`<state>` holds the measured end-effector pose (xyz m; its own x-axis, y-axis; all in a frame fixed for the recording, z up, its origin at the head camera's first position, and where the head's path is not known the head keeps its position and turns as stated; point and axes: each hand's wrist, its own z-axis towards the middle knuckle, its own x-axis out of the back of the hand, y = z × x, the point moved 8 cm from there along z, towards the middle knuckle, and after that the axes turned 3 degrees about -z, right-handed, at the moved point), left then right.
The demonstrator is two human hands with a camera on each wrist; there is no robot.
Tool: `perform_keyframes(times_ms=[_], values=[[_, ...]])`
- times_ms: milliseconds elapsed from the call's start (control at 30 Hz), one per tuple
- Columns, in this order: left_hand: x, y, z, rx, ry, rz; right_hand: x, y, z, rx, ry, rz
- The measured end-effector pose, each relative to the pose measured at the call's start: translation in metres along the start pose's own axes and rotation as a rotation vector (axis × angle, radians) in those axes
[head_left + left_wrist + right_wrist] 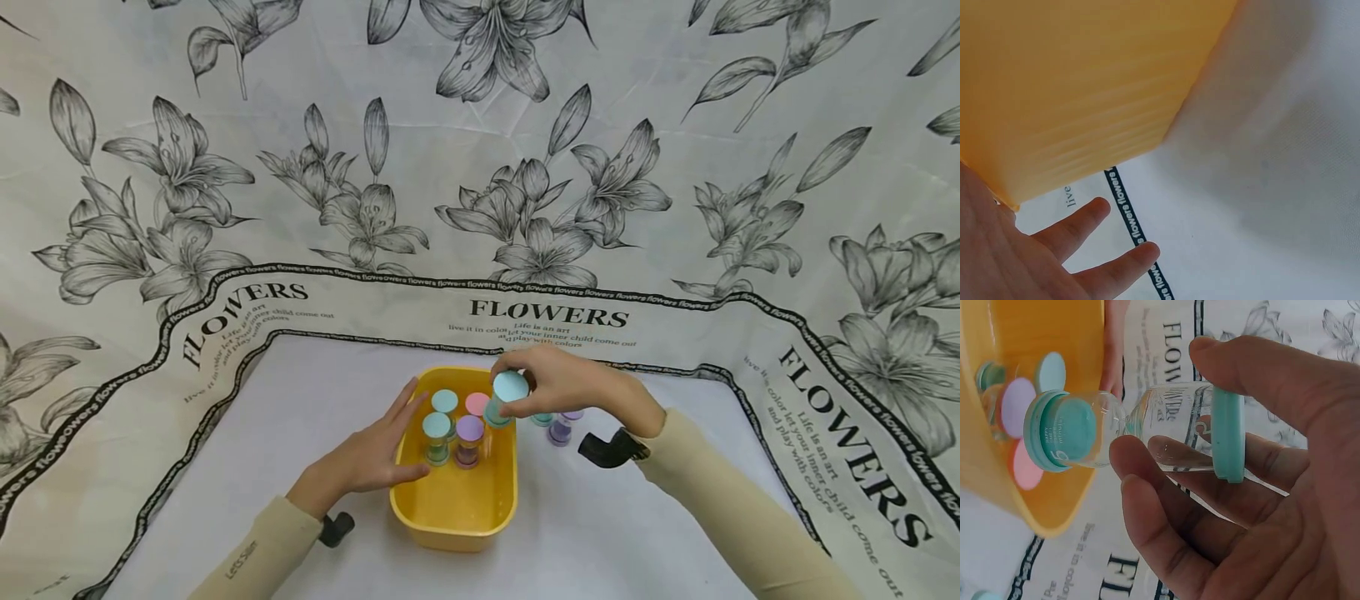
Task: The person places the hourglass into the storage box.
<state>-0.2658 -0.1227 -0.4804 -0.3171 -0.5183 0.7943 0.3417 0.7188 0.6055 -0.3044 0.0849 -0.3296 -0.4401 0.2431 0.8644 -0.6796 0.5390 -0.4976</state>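
Note:
My right hand [555, 379] grips a sand timer [1088, 428] with teal end caps over the right rim of a yellow plastic bin [450, 537]. In the right wrist view the timer lies between thumb and fingers, with a "5 minutes" print at its far end. My left hand [367, 454] is at the bin's left side, its thumb over the rim and its fingers spread along the wall. Inside the bin stand two teal-capped timers [437, 427], a purple-capped timer [470, 429] and a pink-capped timer [476, 403].
Right of the bin, a purple timer [560, 432] and a teal timer [542, 419] stand on the white tablecloth [600, 533], partly behind my right hand. A flower-printed curtain [555, 208] borders the table's back and sides. Black straps [613, 448] hang at both wrists.

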Motion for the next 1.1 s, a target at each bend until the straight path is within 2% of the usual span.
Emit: perform_keyframes(times_ms=[400, 567, 767, 1100], values=[[0.001, 0.0, 0.0, -0.023, -0.006, 0.0, -0.044, -0.025, 0.025, 0.12, -0.17, 0.02], [0.001, -0.001, 0.001, -0.003, -0.04, -0.006, -0.063, -0.022, 0.034, 0.082, -0.224, 0.026], [0.004, 0.0, 0.003, 0.011, -0.092, 0.016, -0.082, -0.019, 0.044, 0.052, -0.279, -0.023], [0.011, -0.007, 0.0, -0.049, -0.025, 0.07, -0.112, -0.016, 0.061, 0.029, -0.329, -0.083]])
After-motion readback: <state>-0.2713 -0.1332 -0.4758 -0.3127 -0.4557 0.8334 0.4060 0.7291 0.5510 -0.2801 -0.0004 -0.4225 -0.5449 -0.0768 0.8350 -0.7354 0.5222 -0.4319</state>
